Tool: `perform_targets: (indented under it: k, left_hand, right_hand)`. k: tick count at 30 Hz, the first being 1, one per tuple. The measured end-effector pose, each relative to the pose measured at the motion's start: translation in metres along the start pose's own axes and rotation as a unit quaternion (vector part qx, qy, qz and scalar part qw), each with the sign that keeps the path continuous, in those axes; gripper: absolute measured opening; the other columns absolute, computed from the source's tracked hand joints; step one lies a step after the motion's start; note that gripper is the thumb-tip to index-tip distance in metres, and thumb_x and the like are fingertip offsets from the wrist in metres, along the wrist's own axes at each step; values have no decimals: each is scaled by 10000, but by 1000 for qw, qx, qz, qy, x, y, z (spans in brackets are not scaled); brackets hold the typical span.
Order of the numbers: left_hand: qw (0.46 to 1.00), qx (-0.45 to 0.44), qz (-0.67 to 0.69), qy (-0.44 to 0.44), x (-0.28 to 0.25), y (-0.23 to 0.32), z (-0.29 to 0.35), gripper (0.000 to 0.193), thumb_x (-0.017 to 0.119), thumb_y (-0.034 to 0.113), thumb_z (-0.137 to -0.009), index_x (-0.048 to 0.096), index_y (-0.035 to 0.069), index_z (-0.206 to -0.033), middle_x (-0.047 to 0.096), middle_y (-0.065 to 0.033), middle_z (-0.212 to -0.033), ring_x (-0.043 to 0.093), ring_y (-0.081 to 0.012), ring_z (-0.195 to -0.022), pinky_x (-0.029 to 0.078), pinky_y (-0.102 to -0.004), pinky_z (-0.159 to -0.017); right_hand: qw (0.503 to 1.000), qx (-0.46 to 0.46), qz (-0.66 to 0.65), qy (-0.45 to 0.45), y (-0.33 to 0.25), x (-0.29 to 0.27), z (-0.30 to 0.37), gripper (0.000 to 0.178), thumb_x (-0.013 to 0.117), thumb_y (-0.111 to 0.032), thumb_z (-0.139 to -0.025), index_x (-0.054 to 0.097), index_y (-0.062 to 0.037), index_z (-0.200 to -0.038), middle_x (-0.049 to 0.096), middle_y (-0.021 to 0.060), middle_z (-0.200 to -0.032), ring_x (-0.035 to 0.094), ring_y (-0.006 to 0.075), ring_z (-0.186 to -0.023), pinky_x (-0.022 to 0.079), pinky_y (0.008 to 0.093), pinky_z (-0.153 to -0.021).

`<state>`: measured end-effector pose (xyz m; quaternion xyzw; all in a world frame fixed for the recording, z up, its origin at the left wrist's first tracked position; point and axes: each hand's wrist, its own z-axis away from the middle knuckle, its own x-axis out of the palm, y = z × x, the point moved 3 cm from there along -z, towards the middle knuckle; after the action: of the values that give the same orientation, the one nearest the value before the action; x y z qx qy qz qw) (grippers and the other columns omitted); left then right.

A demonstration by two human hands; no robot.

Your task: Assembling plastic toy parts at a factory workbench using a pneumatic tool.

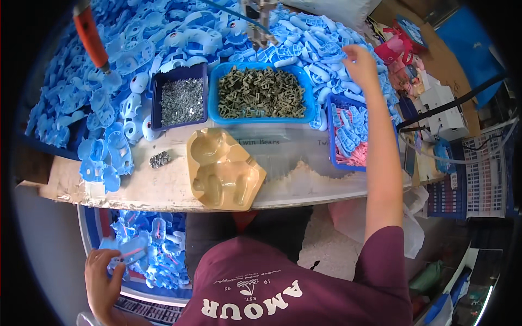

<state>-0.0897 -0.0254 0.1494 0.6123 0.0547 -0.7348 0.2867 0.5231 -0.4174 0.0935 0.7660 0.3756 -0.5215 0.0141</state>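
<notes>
My left hand (pixel 103 277) is low at the left, its thumb and fingers around a light blue moulded plastic part (pixel 132 249) with a pink strip on it. That part is over a bin (pixel 89 231) full of similar blue parts. My right arm stretches out to the far right, where my right hand (pixel 360 65) is at a heap of slender blue plastic pieces (pixel 321 51). Its fingers are apart, and nothing shows between them. Before me on the bench lies a tan moulded holder (pixel 231 176) with hollows, holding no part.
A turquoise tub (pixel 312 100) holds metal clips; a dark blue tray (pixel 157 106) holds small silver pieces. At right, a blue basket (pixel 333 157) contains blue and pink pieces. An orange-handled tool (pixel 89 35) hangs over the large blue shell heap (pixel 130 49). Silver pieces (pixel 159 159) lie loose.
</notes>
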Motion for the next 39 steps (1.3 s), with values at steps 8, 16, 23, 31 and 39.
perform_targets:
  k: [8,16,23,31,39]
  left_hand:
    - [994,104,21,32,30,43,-46,437,689,143,-882,617,30,-1298,668,-182,-1245,591,-389,-1185,403,-481,-1090]
    - [911,362,190,59,91,165,-115,452,742,114,-865,640,84,-1304,630,-160,-1347,642,-365,-1147,537,-445,-946]
    - [843,474,237,95,142,224,-136,487,758,57,-850,630,51,-1320,630,-163,-1344,661,-336,-1131,561,-410,-932]
    - [870,392,259,150,136,195,-121,423,789,13,-814,692,28,-1226,681,-151,-1254,700,-310,-1046,590,-377,-868]
    - [888,345,264,153,140,181,-119,434,779,-22,-805,691,20,-1228,682,-164,-1253,698,-335,-1055,581,-386,-878]
  right_hand:
    - [993,-86,85,8,-1,11,17,327,735,-125,-856,653,-81,-1170,681,165,-1143,626,366,-1113,493,428,-947]
    - [818,15,-417,-396,-84,-8,102,341,721,-11,-870,636,-30,-1201,653,87,-1261,621,157,-1126,517,317,-946]
    - [708,-24,-487,-511,-169,24,181,378,711,-51,-905,614,-42,-1271,636,54,-1290,609,134,-1129,501,324,-986]
    - [945,127,-201,-223,-35,15,119,199,726,-101,-886,697,-23,-1068,729,52,-923,699,143,-855,554,305,-769]
    - [986,123,54,102,39,-8,75,300,733,-193,-850,694,-39,-1105,736,139,-983,718,301,-885,554,408,-777]
